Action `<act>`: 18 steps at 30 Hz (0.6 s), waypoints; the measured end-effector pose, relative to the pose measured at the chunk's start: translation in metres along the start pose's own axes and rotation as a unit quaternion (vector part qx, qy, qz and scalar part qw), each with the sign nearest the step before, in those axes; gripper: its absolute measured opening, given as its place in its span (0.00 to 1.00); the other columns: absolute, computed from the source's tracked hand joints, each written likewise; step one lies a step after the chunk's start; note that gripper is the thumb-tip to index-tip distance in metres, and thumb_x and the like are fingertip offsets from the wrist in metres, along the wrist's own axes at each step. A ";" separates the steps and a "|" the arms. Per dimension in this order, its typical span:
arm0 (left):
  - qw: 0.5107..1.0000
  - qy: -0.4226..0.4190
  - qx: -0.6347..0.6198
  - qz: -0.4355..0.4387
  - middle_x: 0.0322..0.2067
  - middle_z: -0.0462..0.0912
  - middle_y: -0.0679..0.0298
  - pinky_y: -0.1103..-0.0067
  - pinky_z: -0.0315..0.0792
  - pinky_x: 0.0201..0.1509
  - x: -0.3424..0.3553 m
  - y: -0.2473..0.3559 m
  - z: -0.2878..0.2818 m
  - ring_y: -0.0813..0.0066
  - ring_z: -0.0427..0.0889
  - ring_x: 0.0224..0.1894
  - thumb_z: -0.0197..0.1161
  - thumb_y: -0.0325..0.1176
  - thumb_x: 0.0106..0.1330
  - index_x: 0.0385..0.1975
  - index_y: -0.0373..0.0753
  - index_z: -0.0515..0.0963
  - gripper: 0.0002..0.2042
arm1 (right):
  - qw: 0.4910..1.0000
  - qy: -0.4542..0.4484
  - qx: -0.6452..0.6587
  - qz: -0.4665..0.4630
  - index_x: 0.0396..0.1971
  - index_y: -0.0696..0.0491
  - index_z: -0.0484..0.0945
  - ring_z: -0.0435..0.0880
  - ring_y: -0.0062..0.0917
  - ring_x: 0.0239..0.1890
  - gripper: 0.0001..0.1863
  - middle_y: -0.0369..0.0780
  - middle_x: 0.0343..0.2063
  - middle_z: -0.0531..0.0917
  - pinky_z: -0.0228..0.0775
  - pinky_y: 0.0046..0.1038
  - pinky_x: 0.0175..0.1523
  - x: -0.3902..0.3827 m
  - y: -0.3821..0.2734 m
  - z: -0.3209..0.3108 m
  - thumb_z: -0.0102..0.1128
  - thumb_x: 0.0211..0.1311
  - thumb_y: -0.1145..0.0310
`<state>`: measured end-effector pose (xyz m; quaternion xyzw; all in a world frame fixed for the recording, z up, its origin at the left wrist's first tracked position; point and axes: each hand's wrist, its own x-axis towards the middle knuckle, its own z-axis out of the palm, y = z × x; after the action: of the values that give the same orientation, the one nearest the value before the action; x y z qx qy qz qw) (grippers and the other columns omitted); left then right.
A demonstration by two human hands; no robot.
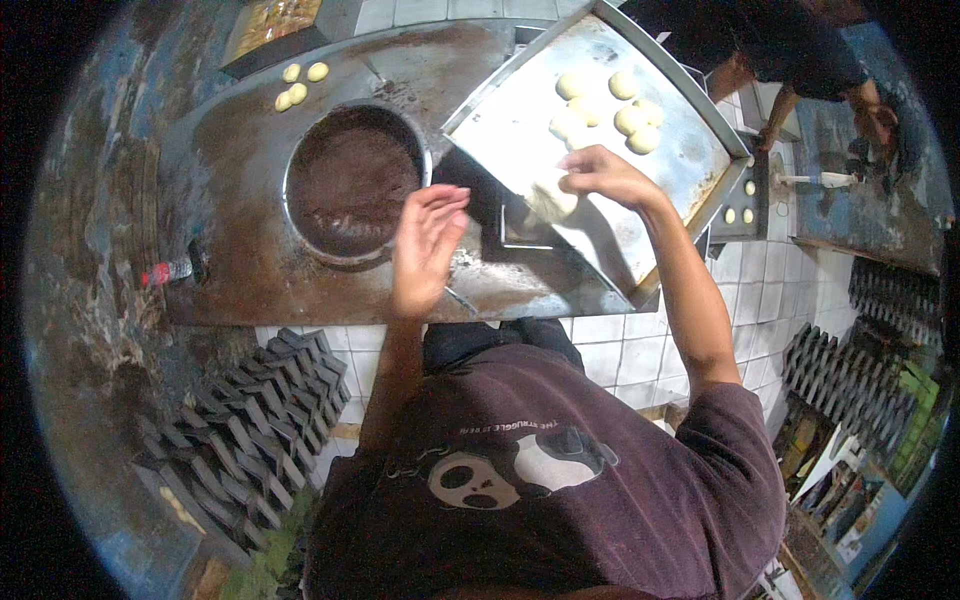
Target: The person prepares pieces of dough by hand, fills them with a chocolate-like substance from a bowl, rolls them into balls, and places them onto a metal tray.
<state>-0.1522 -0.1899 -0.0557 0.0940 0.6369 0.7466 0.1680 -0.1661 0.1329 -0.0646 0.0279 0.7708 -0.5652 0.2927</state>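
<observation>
My right hand (605,178) pinches a flattened piece of pale dough (550,198) by its edge, over the near left part of a metal tray (690,165). Several round dough balls (640,127) lie farther back on that tray, some touching each other. Empty and with fingers apart, my left hand (430,245) hovers beside the right rim of a round pan (352,180). Dark brown, crumbly filling covers the inside of the pan.
On the worktable (230,215), several small dough balls (297,88) sit at the far left. A dark box (290,35) stands behind them. Stacked metal moulds (250,430) rise at lower left. Another person (780,50) works at far right, near a second tray (740,215).
</observation>
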 end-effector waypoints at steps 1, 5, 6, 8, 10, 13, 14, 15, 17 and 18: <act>1.000 -0.010 -0.020 -0.017 0.59 0.77 0.52 0.68 0.67 0.71 0.001 0.002 0.000 0.64 0.76 0.64 0.55 0.33 0.78 0.64 0.33 0.67 0.19 | 0.995 -0.016 0.096 -0.022 0.50 0.60 0.85 0.85 0.17 0.41 0.20 0.36 0.37 0.88 0.76 0.22 0.49 -0.010 -0.010 0.013 0.67 0.61 0.65; 0.993 -0.025 -0.106 -0.035 0.55 0.81 0.53 0.72 0.71 0.66 0.005 0.009 0.009 0.67 0.78 0.59 0.34 0.52 0.84 0.60 0.32 0.73 0.29 | 0.970 0.137 0.167 -0.108 0.49 0.62 0.85 0.85 0.16 0.40 0.18 0.38 0.37 0.88 0.78 0.24 0.48 -0.034 -0.084 0.107 0.70 0.63 0.67; 0.986 -0.019 -0.163 -0.040 0.46 0.85 0.57 0.76 0.75 0.57 0.004 0.024 0.009 0.72 0.82 0.49 0.36 0.52 0.84 0.52 0.32 0.79 0.29 | 0.968 0.198 0.122 -0.095 0.49 0.63 0.84 0.85 0.16 0.38 0.18 0.37 0.36 0.88 0.78 0.24 0.47 -0.035 -0.102 0.129 0.71 0.64 0.67; 0.992 0.021 -0.120 -0.016 0.37 0.86 0.60 0.77 0.76 0.49 0.009 0.039 -0.005 0.76 0.82 0.40 0.37 0.52 0.84 0.43 0.33 0.81 0.29 | 0.943 0.301 0.073 -0.121 0.46 0.62 0.85 0.84 0.15 0.34 0.15 0.38 0.33 0.89 0.77 0.21 0.40 -0.027 -0.122 0.169 0.72 0.63 0.70; 0.994 0.081 -0.067 0.004 0.25 0.81 0.66 0.80 0.72 0.35 0.010 0.051 -0.026 0.81 0.78 0.29 0.45 0.51 0.83 0.30 0.35 0.79 0.27 | 0.928 0.331 0.092 -0.144 0.45 0.62 0.86 0.83 0.14 0.34 0.14 0.37 0.33 0.89 0.76 0.21 0.39 -0.015 -0.132 0.203 0.71 0.62 0.71; 0.991 0.119 -0.052 0.038 0.20 0.76 0.70 0.80 0.67 0.27 0.005 0.060 -0.061 0.83 0.74 0.24 0.50 0.53 0.81 0.24 0.36 0.75 0.28 | 0.927 0.299 0.074 -0.214 0.44 0.61 0.85 0.83 0.17 0.38 0.14 0.37 0.35 0.87 0.76 0.23 0.46 0.003 -0.150 0.237 0.73 0.61 0.70; 0.990 0.126 -0.052 0.039 0.19 0.75 0.70 0.80 0.66 0.26 0.002 0.064 -0.072 0.83 0.73 0.23 0.51 0.54 0.81 0.23 0.37 0.74 0.28 | 0.916 0.288 0.125 -0.252 0.44 0.61 0.84 0.83 0.18 0.39 0.15 0.37 0.35 0.87 0.75 0.23 0.47 0.009 -0.152 0.248 0.73 0.60 0.70; 0.989 0.134 -0.051 0.041 0.19 0.74 0.71 0.79 0.65 0.26 -0.001 0.068 -0.083 0.84 0.72 0.23 0.51 0.55 0.80 0.22 0.37 0.72 0.28 | 0.900 0.275 0.175 -0.288 0.44 0.61 0.83 0.84 0.19 0.40 0.16 0.37 0.35 0.87 0.75 0.24 0.48 0.014 -0.156 0.258 0.74 0.59 0.69; 0.985 0.145 -0.063 0.076 0.19 0.73 0.71 0.80 0.63 0.25 -0.002 0.074 -0.097 0.84 0.71 0.23 0.53 0.56 0.79 0.21 0.39 0.71 0.28 | 0.889 0.316 0.150 -0.294 0.43 0.61 0.80 0.83 0.22 0.42 0.19 0.39 0.36 0.85 0.74 0.25 0.50 0.028 -0.166 0.281 0.77 0.56 0.67; 0.982 0.150 -0.069 0.094 0.19 0.72 0.71 0.80 0.62 0.25 -0.002 0.077 -0.101 0.84 0.70 0.23 0.54 0.56 0.79 0.21 0.39 0.71 0.28 | 0.866 0.398 0.104 -0.282 0.39 0.60 0.80 0.83 0.21 0.39 0.17 0.39 0.34 0.85 0.75 0.25 0.48 0.042 -0.171 0.297 0.78 0.56 0.68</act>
<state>-0.1960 -0.2941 0.0033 0.0289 0.5904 0.8066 0.0060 -0.1407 -0.2042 0.0048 0.0620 0.7334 -0.6417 -0.2159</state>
